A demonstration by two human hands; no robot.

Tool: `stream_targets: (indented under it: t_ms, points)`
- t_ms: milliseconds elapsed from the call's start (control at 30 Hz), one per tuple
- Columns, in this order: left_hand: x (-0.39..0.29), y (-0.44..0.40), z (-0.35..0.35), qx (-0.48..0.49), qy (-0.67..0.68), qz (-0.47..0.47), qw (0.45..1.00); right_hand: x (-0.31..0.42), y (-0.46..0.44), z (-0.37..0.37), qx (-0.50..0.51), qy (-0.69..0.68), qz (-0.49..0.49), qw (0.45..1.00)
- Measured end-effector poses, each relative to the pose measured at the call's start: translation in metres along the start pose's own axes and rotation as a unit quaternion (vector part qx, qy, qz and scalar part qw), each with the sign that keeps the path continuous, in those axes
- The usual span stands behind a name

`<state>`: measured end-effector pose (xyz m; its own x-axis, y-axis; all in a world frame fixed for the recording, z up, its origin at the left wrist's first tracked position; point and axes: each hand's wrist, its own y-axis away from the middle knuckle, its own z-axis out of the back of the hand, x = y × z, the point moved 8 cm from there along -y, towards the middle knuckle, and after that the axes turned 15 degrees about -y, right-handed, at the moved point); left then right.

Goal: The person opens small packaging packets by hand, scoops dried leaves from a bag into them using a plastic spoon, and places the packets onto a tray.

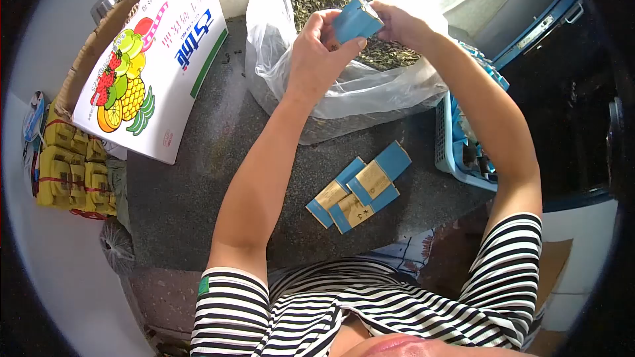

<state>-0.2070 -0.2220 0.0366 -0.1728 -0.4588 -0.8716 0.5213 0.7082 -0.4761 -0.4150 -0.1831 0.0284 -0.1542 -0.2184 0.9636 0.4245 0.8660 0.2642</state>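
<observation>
Above a large clear plastic bag (370,109) of dried leaves (390,56), my left hand (321,53) is closed around a small blue packet (356,20). The packet is tilted, its upper edge toward my right hand. At that edge, my right hand (400,23) has its fingers bent; whether they pinch the packet's edge or something else is too small to tell. Several flat blue and tan packets (370,182) lie overlapping on the dark table in front of my body.
A white carton (159,59) with fruit pictures stands at the left of the dark table (198,205). Yellow packages (73,172) are at the far left. A blue basket (446,142) holding blue packets sits at the right, under my right forearm.
</observation>
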Motion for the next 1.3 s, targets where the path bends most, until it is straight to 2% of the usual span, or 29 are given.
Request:
stream_targets:
  t_ms: [33,100,167,200,333,467,533,567,633,667,700,767,800,833,900,933,967,1000,1033,1100,1133,1167,1200,1233,1300]
  points:
    - [0.0,0.0,0.0,0.007,-0.014,0.01,1.0,0.008,0.004,0.004,0.0,0.001,0.0,1.0]
    - [0.002,0.0,0.0,0.014,-0.027,0.018,0.999,0.028,0.017,0.008,0.076,-0.056,0.048,0.994]
    - [0.004,-0.001,0.0,0.005,-0.037,0.01,0.999,0.047,0.041,0.012,0.071,-0.047,0.077,0.993]
    - [0.004,-0.001,0.0,0.007,-0.034,0.009,0.999,0.059,0.054,0.012,0.068,-0.039,0.105,0.991]
    - [0.005,-0.001,-0.002,0.008,-0.025,0.012,1.0,0.079,0.087,0.015,-0.01,0.008,0.112,0.994]
    - [0.005,-0.002,-0.001,0.005,-0.046,0.012,0.999,0.086,0.102,0.002,-0.041,0.05,0.146,0.987]
    - [0.005,-0.002,-0.002,0.005,-0.051,0.007,0.999,0.095,0.109,-0.029,0.034,0.247,0.246,0.936]
    - [0.004,-0.002,-0.002,0.005,-0.056,0.005,0.998,0.094,0.11,-0.036,0.034,0.247,0.248,0.936]
    - [0.003,-0.002,-0.001,0.006,-0.056,0.011,0.998,0.086,0.111,-0.07,0.128,0.309,0.259,0.906]
    - [0.002,-0.002,-0.001,0.007,-0.055,0.02,0.998,0.086,0.12,-0.081,0.108,0.353,0.293,0.882]
    - [0.001,-0.001,0.0,0.004,-0.057,0.022,0.998,0.086,0.119,-0.083,0.112,0.352,0.292,0.882]
    - [0.001,0.0,-0.001,0.015,-0.021,0.044,0.999,0.1,0.136,-0.092,0.088,0.449,0.43,0.778]
    - [-0.002,0.0,0.0,0.015,-0.03,0.037,0.999,0.105,0.135,-0.088,0.06,0.487,0.405,0.771]
    - [-0.003,0.001,0.002,0.013,-0.029,0.039,0.999,0.108,0.136,-0.084,0.062,0.488,0.404,0.771]
    - [-0.006,0.0,0.002,0.012,-0.042,0.015,0.999,0.124,0.145,-0.071,0.058,0.418,0.472,0.774]
    - [-0.005,0.0,0.002,0.012,-0.04,0.016,0.999,0.131,0.152,-0.069,0.043,0.443,0.533,0.719]
    - [-0.005,0.0,0.002,0.009,-0.04,0.012,0.999,0.137,0.138,-0.068,0.044,0.445,0.532,0.719]
    - [-0.005,0.0,0.001,0.007,-0.039,0.008,0.999,0.146,0.145,-0.077,0.183,0.293,0.628,0.697]
    - [-0.004,0.0,0.001,0.008,-0.038,0.008,0.999,0.152,0.159,-0.071,0.312,0.126,0.692,0.638]
    - [0.0,0.0,0.001,0.005,-0.037,0.029,0.999,0.149,0.166,-0.071,0.283,0.141,0.696,0.644]
    - [-0.001,0.0,0.0,0.006,-0.037,0.028,0.999,0.139,0.141,-0.071,0.126,0.323,0.59,0.729]
    - [-0.001,0.0,0.0,0.003,-0.042,0.029,0.999,0.127,0.116,-0.054,-0.041,0.478,0.44,0.759]
    - [-0.002,0.0,0.001,0.0,-0.048,0.031,0.998,0.127,0.127,-0.081,0.017,0.494,0.569,0.657]
    - [-0.004,0.0,0.001,0.0,-0.049,0.03,0.998,0.118,0.11,-0.081,0.008,0.504,0.494,0.709]
    - [-0.005,0.001,0.003,-0.002,-0.09,0.044,0.995,0.1,0.091,-0.089,-0.016,0.482,0.272,0.833]
